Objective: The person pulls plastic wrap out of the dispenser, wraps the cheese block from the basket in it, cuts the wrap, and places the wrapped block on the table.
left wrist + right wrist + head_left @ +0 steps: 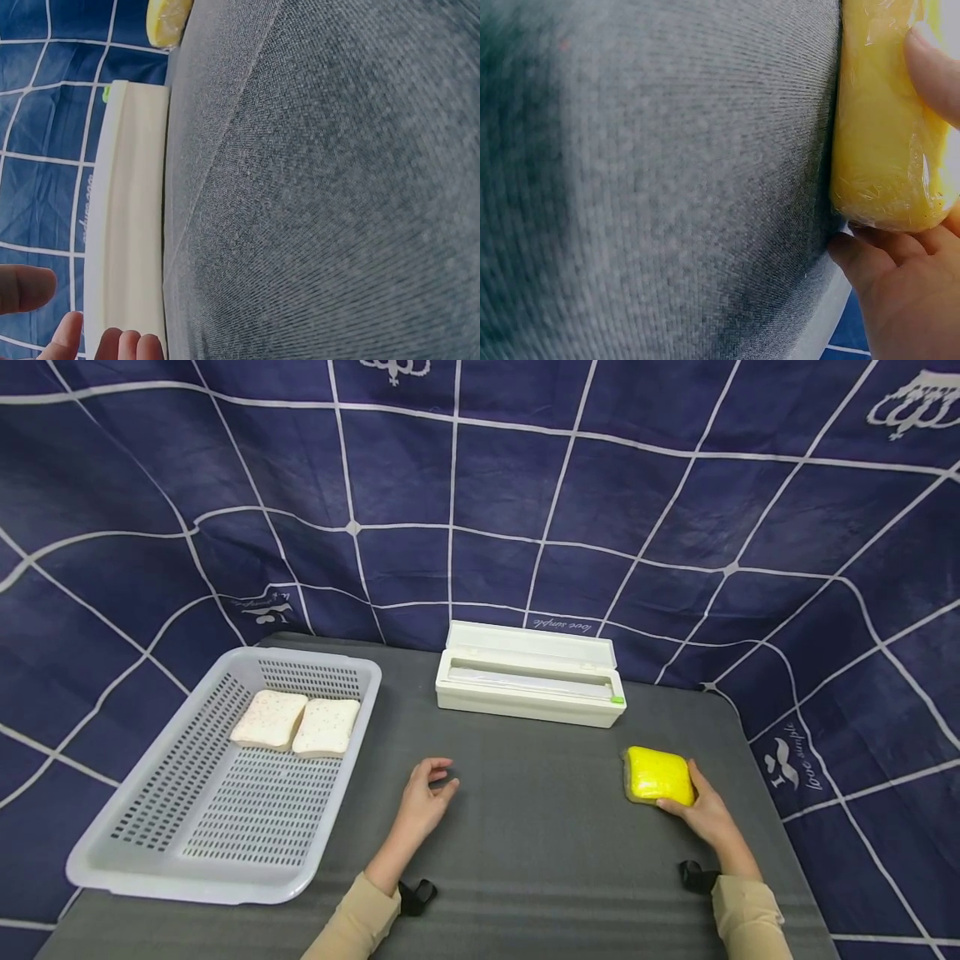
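A yellow block wrapped in clear film (pixel 660 775) lies toward the right of the grey table. My right hand (pixel 703 810) grips its right end, thumb on the near side and fingers round the far side. In the right wrist view the thumb (pixel 936 75) presses the glossy film, while the other fingers are at the block's opposite face, partly hidden behind it. My left hand (pixel 423 797) hovers with loosely bent fingers and holds nothing, left of the table's middle. Beyond it stands a long white cling film box (pixel 528 702), its lid raised and a roll inside.
At the left a pale grey perforated basket (pixel 202 887) holds two white speckled bread-like slices (pixel 270 720) side by side at its far end. A dark blue curtain with white lines (pixel 510 485) hangs behind the grey table (pixel 525 843) and along both sides.
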Demonstrator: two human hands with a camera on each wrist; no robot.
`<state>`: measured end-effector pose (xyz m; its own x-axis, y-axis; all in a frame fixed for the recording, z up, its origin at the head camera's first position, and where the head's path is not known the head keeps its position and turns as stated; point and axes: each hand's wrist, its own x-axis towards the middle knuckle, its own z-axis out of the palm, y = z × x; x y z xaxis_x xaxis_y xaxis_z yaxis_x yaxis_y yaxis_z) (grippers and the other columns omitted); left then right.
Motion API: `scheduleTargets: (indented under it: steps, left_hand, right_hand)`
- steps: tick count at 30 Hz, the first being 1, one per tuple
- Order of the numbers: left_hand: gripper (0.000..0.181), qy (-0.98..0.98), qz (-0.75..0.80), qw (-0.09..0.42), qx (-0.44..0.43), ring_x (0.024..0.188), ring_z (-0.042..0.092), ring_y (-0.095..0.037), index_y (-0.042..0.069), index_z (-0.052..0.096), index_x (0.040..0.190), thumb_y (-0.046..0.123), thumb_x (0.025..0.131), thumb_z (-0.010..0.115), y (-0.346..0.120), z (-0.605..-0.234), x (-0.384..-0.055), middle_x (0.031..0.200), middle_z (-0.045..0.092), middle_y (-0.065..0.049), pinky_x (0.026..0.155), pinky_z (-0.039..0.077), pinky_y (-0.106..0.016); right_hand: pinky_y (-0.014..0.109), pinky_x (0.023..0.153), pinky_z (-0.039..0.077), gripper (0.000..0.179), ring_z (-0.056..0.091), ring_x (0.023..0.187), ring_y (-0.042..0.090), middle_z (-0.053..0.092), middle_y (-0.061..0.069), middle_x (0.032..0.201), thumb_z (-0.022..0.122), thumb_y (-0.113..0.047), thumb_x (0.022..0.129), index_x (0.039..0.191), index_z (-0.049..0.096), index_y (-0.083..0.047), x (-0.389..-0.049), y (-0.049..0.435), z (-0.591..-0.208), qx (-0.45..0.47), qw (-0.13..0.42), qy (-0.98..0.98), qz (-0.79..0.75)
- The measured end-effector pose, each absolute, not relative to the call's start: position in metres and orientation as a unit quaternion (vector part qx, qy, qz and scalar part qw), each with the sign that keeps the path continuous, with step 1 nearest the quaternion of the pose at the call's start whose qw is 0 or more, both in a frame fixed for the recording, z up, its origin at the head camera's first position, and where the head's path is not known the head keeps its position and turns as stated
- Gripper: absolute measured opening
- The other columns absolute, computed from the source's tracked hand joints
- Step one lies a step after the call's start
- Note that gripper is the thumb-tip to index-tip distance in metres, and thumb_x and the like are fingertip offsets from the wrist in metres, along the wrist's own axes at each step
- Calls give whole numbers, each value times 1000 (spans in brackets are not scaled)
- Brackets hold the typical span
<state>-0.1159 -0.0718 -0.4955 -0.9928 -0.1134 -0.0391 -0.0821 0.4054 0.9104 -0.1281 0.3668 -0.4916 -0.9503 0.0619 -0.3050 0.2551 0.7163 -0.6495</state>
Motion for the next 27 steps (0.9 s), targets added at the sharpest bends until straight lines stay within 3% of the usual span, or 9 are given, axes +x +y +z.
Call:
scheduleTargets:
  steps: [12, 19, 23, 27]
  left_hand:
    - [33, -836, -547, 11, 51, 115, 57, -36, 1, 58, 124, 7, 92, 66, -72, -491, -122, 123, 55, -20, 92, 53, -49]
    - [34, -839, -542, 4, 47, 117, 56, -35, 1, 57, 126, 8, 94, 64, -76, -484, -131, 126, 54, -20, 93, 52, -48]
    - [33, -843, -537, 19, 39, 117, 57, -35, 1, 57, 126, 9, 94, 64, -78, -472, -145, 126, 56, -19, 94, 52, -48]
    - [31, -847, -530, 37, 25, 117, 58, -33, 2, 58, 125, 9, 96, 62, -80, -461, -163, 126, 58, -18, 94, 52, -47]
  right_hand:
    - [65, 116, 13, 107, 7, 144, 56, 0, 36, 158, 72, -25, 90, 153, -10, 5, -131, 368, -488, 98, 133, 919, -358]
    - [67, 116, 14, 118, 8, 143, 58, 2, 40, 156, 79, -30, 83, 152, -9, 8, -130, 362, -481, 90, 127, 928, -340]
    - [67, 115, 17, 109, 12, 143, 57, 9, 39, 156, 75, -37, 85, 154, 3, 8, -133, 347, -465, 87, 82, 942, -312]
    - [66, 112, 25, 76, 27, 141, 52, 31, 32, 153, 68, -34, 93, 150, 33, 2, -143, 323, -452, 69, -5, 949, -307]
